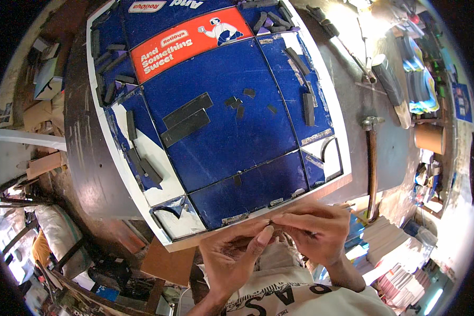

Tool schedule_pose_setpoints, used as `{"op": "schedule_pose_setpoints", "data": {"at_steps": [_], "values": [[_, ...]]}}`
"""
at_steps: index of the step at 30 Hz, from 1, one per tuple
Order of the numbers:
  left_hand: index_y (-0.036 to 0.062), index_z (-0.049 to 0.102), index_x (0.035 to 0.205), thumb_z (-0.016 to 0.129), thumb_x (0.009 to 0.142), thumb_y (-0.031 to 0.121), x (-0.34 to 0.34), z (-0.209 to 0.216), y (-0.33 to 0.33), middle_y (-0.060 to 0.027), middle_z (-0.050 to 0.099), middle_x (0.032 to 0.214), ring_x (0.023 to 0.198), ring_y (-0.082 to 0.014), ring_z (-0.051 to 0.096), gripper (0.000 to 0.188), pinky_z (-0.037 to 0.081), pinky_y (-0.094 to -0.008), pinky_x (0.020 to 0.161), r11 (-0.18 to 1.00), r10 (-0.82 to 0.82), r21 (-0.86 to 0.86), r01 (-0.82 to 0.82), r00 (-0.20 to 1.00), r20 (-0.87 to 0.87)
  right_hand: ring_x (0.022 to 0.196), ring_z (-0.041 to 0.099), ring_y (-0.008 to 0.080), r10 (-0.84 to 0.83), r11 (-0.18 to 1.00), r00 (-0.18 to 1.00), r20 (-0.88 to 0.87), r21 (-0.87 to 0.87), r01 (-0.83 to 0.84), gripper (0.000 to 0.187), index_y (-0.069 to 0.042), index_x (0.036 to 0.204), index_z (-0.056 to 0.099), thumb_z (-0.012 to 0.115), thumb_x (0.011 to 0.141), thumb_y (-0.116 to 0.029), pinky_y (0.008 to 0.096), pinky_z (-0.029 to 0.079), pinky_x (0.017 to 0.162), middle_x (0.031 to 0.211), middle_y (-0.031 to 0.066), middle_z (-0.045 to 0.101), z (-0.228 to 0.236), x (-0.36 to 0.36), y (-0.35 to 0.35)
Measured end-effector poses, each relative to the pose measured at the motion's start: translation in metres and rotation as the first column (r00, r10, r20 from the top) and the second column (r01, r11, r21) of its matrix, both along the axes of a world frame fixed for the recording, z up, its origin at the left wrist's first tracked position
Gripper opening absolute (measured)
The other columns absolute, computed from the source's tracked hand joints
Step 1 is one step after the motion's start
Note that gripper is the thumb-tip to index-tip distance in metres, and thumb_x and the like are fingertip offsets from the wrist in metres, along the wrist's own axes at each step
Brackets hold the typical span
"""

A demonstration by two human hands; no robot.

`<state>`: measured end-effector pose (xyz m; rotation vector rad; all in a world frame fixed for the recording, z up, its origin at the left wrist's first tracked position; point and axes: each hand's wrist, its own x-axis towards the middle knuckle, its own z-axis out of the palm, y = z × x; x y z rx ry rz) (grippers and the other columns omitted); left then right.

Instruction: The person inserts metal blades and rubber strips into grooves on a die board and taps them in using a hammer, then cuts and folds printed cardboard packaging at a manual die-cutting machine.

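Note:
Just past the near edge of a large board with a blue printed face (221, 142), my two hands meet at the fingertips. My left hand (231, 253) is closed in a pinch, thumb up. Opposite it, my right hand (318, 229) pinches too. A tiny dark piece (271, 222) shows between their fingertips; its kind is too small to make out. Two flat black strips (187, 118) lie side by side on the board, and several small black scraps (239, 108) lie to their right. Narrow black foam-like strips (308, 108) run along the board's sides.
The board rests on a dark table (95, 174). A wooden-handled hammer (372, 158) lies to its right, with a long dark blade-like tool (389, 87) farther back. Stacked paper (392, 242) stands at the lower right. A white sack (60, 231) is at lower left.

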<state>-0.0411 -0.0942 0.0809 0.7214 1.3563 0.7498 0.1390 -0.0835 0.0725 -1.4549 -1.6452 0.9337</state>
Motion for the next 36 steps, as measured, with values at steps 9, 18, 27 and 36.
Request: {"op": "schedule_pose_setpoints", "data": {"at_steps": [9, 18, 27, 36], "values": [[-0.0073, 0.067, 0.1, 0.067, 0.094, 0.001, -0.008, -0.02, -0.015, -0.0166, 0.073, 0.094, 0.086, -0.0186, 0.072, 0.01, 0.063, -0.0325, 0.077, 0.958, 0.278, -0.199, -0.205, 0.828, 0.487, 0.078, 0.072, 0.0212, 0.02, 1.0, 0.994, -0.108, -0.007, -0.021, 0.033, -0.005, 0.103, 0.076, 0.079, 0.072, 0.005, 0.0293, 0.056, 0.066, 0.093, 0.0105, 0.074, 0.007, -0.015, -0.003], [0.0017, 0.063, 0.098, 0.073, 0.093, 0.014, 0.009, -0.019, -0.017, -0.0022, 0.067, 0.071, 0.054, -0.003, 0.05, 0.016, 0.037, -0.0195, 0.048, 0.924, 0.305, 0.213, -0.317, 0.948, 0.088, 0.088, 0.071, 0.022, -0.104, 0.994, 0.99, -0.092, -0.019, 0.103, 0.033, -0.008, 0.11, 0.076, 0.08, 0.078, 0.0, 0.0315, 0.056, 0.076, 0.1, 0.0117, 0.074, 0.005, -0.026, -0.02], [-0.002, 0.074, 0.098, 0.073, 0.088, 0.0, -0.009, -0.029, -0.019, -0.0106, 0.075, 0.084, 0.071, -0.0058, 0.066, 0.01, 0.051, -0.0189, 0.06, 0.885, 0.157, 0.464, -0.042, 0.965, -0.212, 0.074, 0.065, 0.014, -0.088, 0.953, 0.985, -0.151, -0.3, 0.04, 0.029, -0.001, 0.102, 0.076, 0.079, 0.075, 0.008, 0.025, 0.05, 0.064, 0.089, 0.0121, 0.072, 0.013, -0.026, -0.01], [0.0051, 0.063, 0.124, 0.071, 0.083, -0.001, -0.031, -0.06, 0.069, -0.0131, 0.073, 0.104, 0.095, -0.0287, 0.067, 0.043, 0.047, -0.0386, 0.085, 0.615, 0.019, 0.587, 0.526, 0.735, -0.678, 0.084, 0.065, 0.0252, 0.172, 0.801, 0.919, 0.354, 0.493, -0.339, 0.03, 0.001, 0.093, 0.072, 0.077, 0.064, -0.004, 0.0361, 0.053, 0.067, 0.096, 0.0082, 0.067, -0.06, 0.009, 0.06]]}}
